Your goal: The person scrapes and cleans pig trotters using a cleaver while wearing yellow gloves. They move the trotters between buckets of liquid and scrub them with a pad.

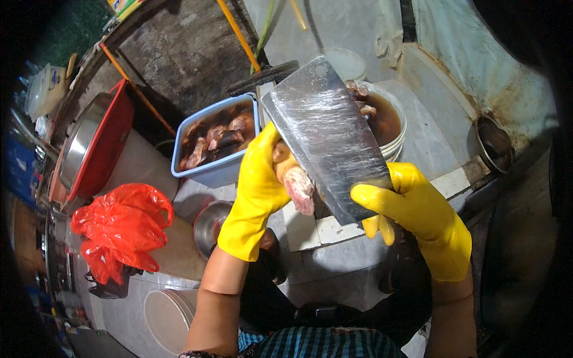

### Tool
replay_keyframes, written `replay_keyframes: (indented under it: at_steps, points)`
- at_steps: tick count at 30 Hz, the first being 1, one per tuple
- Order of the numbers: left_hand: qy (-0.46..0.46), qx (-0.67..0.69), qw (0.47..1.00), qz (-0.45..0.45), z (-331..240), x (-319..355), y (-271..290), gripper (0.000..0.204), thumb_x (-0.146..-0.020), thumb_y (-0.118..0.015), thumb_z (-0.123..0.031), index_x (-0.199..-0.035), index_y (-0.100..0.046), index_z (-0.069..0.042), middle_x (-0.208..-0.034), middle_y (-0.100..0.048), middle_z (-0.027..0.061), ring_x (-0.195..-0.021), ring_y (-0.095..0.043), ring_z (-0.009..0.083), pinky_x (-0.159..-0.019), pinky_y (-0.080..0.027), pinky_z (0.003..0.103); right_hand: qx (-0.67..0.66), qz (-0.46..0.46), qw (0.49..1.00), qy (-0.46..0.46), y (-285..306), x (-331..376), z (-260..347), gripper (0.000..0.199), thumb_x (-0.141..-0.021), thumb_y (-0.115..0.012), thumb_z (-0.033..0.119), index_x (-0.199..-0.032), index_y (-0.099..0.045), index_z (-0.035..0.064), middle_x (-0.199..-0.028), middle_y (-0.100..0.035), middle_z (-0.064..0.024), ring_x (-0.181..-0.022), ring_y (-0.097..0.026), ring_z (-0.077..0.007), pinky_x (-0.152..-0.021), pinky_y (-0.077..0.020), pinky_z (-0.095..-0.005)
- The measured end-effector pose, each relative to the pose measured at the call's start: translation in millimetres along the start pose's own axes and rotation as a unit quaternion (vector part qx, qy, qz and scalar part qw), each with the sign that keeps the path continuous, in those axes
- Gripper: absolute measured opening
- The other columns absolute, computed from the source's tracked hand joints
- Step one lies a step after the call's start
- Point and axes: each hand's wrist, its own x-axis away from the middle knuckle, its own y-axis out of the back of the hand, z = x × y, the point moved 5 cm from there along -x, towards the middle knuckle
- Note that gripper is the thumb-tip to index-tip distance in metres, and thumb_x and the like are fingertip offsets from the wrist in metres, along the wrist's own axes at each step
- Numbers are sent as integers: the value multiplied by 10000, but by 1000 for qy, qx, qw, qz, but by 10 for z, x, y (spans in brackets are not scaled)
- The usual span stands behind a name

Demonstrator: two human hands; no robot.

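Note:
Both my hands wear long yellow rubber gloves. In my right hand (406, 206) is a broad steel cleaver (325, 134), its wide scratched blade raised flat toward me and tilted up to the left. The thumb lies over the blade's lower end; the handle is hidden. My left hand (261, 176) is closed round a piece of meat (298, 185), with tan skin and a pale pink cut end pointing down toward me. The cleaver's left edge passes close beside the meat and covers part of it; whether they touch I cannot tell.
Beyond my left hand stands a blue tub (218, 170) of meat pieces in brownish liquid. A white bucket (399, 143) with similar contents is behind the cleaver. At left are a red basin (122, 113), a red plastic bag (125, 230), a steel bowl (209, 224) and a white bucket (161, 319).

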Motion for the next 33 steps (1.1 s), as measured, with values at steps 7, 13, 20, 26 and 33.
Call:
replay_keyframes:
  at_steps: [7, 13, 20, 26, 33]
  points:
    - [130, 214, 964, 83, 178, 168, -169, 841, -752, -904, -121, -1460, -462, -18, -1330, -624, 122, -1212, -618, 247, -1065, -481, 382, -58, 60, 996, 4, -76, -28, -77, 232, -986, -683, 237, -968, -710, 7, -662, -687, -74, -440, -550, -91, -429, -416, -229]
    - [61, 174, 981, 58, 101, 9, -128, 848, -819, -820, -53, -1540, -377, -16, -1383, -610, 157, -1255, -613, 257, -1120, -459, 387, -75, -79, 992, 67, 85, 19, 119, 207, -988, -668, 218, -970, -695, 13, -646, -672, -84, -419, -536, -114, -408, -406, -245]
    - [68, 177, 982, -2, 135, -11, -169, 893, -754, -868, -2, -1522, -412, -9, -1352, -584, 135, -1207, -627, 238, -1072, -496, 355, 45, -140, 986, 77, -23, 22, 36, 215, -977, -719, 229, -984, -697, 16, -643, -653, -49, -451, -554, -101, -437, -440, -255]
    - [170, 486, 857, 8, 174, 62, -336, 526, -989, -624, -197, -1473, -489, -39, -1390, -603, 108, -1235, -619, 223, -1077, -504, 391, -35, -21, 999, 35, -103, -44, -48, 217, -994, -691, 245, -954, -719, 33, -658, -663, -33, -468, -564, -89, -443, -441, -243]
    - [208, 406, 889, 25, 229, 160, -374, 503, -1019, -608, -202, -1486, -459, -86, -1412, -575, 92, -1246, -613, 232, -1045, -548, 437, -129, 5, 992, 12, -153, -7, 35, 207, -998, -644, 207, -1051, -688, 11, -684, -679, -64, -454, -559, -101, -425, -435, -230]
